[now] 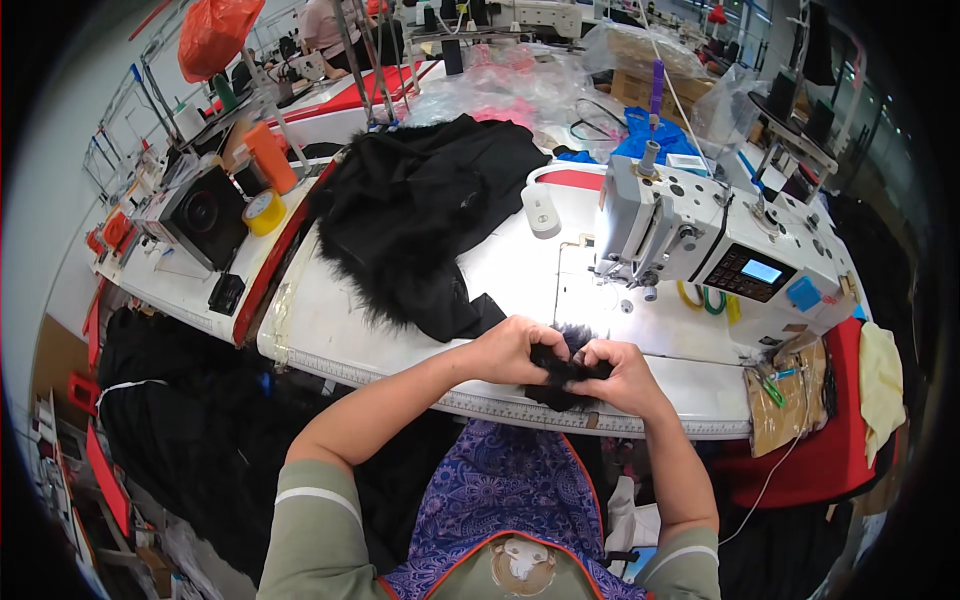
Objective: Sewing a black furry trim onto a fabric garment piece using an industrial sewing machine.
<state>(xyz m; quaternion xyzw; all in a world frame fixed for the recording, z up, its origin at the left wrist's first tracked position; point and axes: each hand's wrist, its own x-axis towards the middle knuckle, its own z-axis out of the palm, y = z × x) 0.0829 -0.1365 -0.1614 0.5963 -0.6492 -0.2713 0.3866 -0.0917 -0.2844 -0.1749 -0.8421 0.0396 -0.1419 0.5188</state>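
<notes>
Close to the front edge of the white sewing table (520, 290), both my hands pinch a small piece of black furry fabric (575, 340). My left hand (515, 350) is closed on its left side, and my right hand (620, 378) is closed on its right side, the two almost touching. Part of the piece hangs over the table's ruler edge below my fingers. A larger black garment (420, 200) with furry trim spreads over the table to the left, its lower corner near my left wrist. The white sewing machine (700, 235) stands beyond my right hand.
A white remote-like box (541, 210) lies beside the machine. Small scissors (772, 390) rest on brown card at the right. On the left table sit a black speaker (205, 215) and yellow tape (264, 212). Clear plastic bags (490, 80) heap at the back.
</notes>
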